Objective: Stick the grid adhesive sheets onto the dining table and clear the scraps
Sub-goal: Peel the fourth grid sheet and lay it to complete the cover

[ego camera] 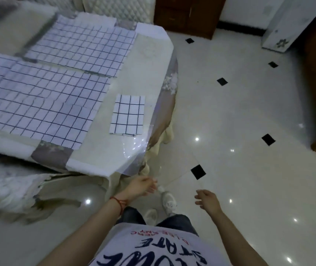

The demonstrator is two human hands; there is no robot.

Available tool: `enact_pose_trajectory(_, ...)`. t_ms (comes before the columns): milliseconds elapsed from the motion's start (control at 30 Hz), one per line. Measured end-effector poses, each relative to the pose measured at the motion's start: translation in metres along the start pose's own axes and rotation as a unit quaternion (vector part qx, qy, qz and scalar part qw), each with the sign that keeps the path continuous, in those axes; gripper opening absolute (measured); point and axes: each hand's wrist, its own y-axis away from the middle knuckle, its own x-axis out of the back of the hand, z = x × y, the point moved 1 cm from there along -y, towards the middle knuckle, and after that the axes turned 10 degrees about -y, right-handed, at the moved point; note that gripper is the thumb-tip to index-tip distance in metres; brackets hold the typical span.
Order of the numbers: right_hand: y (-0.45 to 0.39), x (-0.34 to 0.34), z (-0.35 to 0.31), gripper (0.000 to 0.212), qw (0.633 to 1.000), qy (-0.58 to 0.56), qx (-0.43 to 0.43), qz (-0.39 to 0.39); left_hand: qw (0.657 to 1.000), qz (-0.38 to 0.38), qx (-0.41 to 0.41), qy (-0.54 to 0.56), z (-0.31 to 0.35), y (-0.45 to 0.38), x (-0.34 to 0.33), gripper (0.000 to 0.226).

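Well, L to R: big grid sheets [44,104] lie flat across the tabletop [99,131], a second one [84,48] farther back, edges overlapping. Small grid sheet [128,114] sits apart nr the tabletop's right edge, beside clear plastic cover [136,148] that hangs off the corner. Below that corner, left hand [140,186], red string at the wrist, fingers curled w/ sth small and pale at the tips; can't tell what. Right hand [207,199] hangs over tiled floor [239,116], fingers loosely bent, holding nothing. White shoes [169,202] between the hands.
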Motion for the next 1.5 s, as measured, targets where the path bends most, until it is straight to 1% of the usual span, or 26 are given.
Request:
enact_pose_trajectory(67,-0.015,-0.016,-0.046,0.022,0.997,0.024,0.055,-0.042,0.998,0.046,-0.039,0.029,0.02,0.006,0.012,0.018)
enact_pose_trajectory(133,-0.025,-0.037,-0.096,0.02,0.989,0.039,0.115,-0.08,0.985,0.111,-0.061,0.113,0.041,0.008,0.03,0.016)
enact_pose_trajectory(167,-0.027,-0.048,-0.12,0.019,0.983,0.047,0.145,-0.098,0.973,0.159,-0.068,0.153,0.049,0.007,0.042,0.016)
enact_pose_trajectory(200,-0.028,-0.06,-0.142,0.018,0.976,0.054,0.173,-0.117,0.959,0.217,-0.074,0.166,0.056,0.004,0.054,0.016)
enact_pose_trajectory(267,-0.03,-0.082,-0.178,0.014,0.964,0.059,0.211,-0.152,0.932,0.339,-0.073,0.107,0.065,-0.006,0.079,0.013)
enact_pose_trajectory(333,-0.032,-0.101,-0.204,0.014,0.953,0.062,0.236,-0.179,0.897,0.438,-0.049,0.022,0.067,-0.021,0.101,0.019)
enact_pose_trajectory(367,-0.033,-0.109,-0.212,0.015,0.948,0.071,0.249,-0.187,0.885,0.464,-0.033,-0.006,0.067,-0.03,0.11,0.025)
enact_pose_trajectory(400,-0.035,-0.116,-0.219,0.016,0.942,0.086,0.26,-0.193,0.881,0.473,-0.012,-0.025,0.066,-0.04,0.117,0.031)
enact_pose_trajectory(500,-0.037,-0.13,-0.226,0.021,0.931,0.119,0.276,-0.205,0.884,0.456,0.08,-0.06,0.062,-0.064,0.131,0.049)
enact_pose_trajectory(567,-0.037,-0.135,-0.223,0.022,0.931,0.12,0.269,-0.215,0.883,0.45,0.109,-0.081,0.058,-0.073,0.136,0.054)
enact_pose_trajectory(633,-0.039,-0.137,-0.22,0.022,0.933,0.125,0.257,-0.221,0.885,0.443,0.109,-0.092,0.057,-0.08,0.139,0.049)
enact_pose_trajectory(733,-0.04,-0.135,-0.217,0.021,0.936,0.117,0.246,-0.224,0.893,0.431,0.101,-0.077,0.059,-0.086,0.136,0.025)
enact_pose_trajectory(800,-0.041,-0.132,-0.217,0.018,0.941,0.098,0.237,-0.22,0.898,0.428,0.083,-0.062,0.06,-0.087,0.13,0.014)
enact_pose_trajectory(867,-0.04,-0.126,-0.218,0.015,0.947,0.081,0.229,-0.21,0.903,0.422,0.047,-0.066,0.062,-0.085,0.123,0.011)
enact_pose_trajectory(967,-0.037,-0.116,-0.216,0.018,0.955,0.056,0.233,-0.176,0.904,0.424,-0.037,-0.033,0.07,-0.074,0.113,0.007)
enact_pose_trajectory(1067,-0.032,-0.109,-0.214,0.032,0.967,-0.009,0.207,-0.147,0.915,0.383,-0.119,0.032,0.079,-0.057,0.1,0.017)
enact_pose_trajectory(1133,-0.027,-0.107,-0.216,0.036,0.971,-0.062,0.168,-0.158,0.921,0.351,-0.159,0.056,0.085,-0.043,0.091,0.025)
enact_pose_trajectory(1200,-0.023,-0.106,-0.218,0.03,0.968,-0.115,0.125,-0.185,0.926,0.317,-0.197,0.054,0.087,-0.03,0.085,0.027)
enact_pose_trajectory(1267,-0.018,-0.102,-0.221,0.019,0.959,-0.184,0.082,-0.202,0.931,0.28,-0.232,0.044,0.086,-0.02,0.082,0.028)
enact_pose_trajectory(1333,-0.013,-0.094,-0.222,0.01,0.949,-0.226,0.071,-0.207,0.938,0.242,-0.244,0.038,0.084,-0.014,0.082,0.026)
enact_pose_trajectory(1400,-0.007,-0.085,-0.221,0.009,0.953,-0.21,0.11,-0.187,0.947,0.226,-0.226,0.034,0.085,-0.011,0.08,0.023)
enact_pose_trajectory(1433,-0.004,-0.081,-0.22,0.013,0.959,-0.183,0.144,-0.161,0.949,0.232,-0.212,0.036,0.086,-0.011,0.078,0.02)
enact_pose_trajectory(1500,0.004,-0.074,-0.215,0.018,0.963,-0.135,0.209,-0.102,0.943,0.285,-0.172,0.02,0.091,-0.013,0.07,0.017)
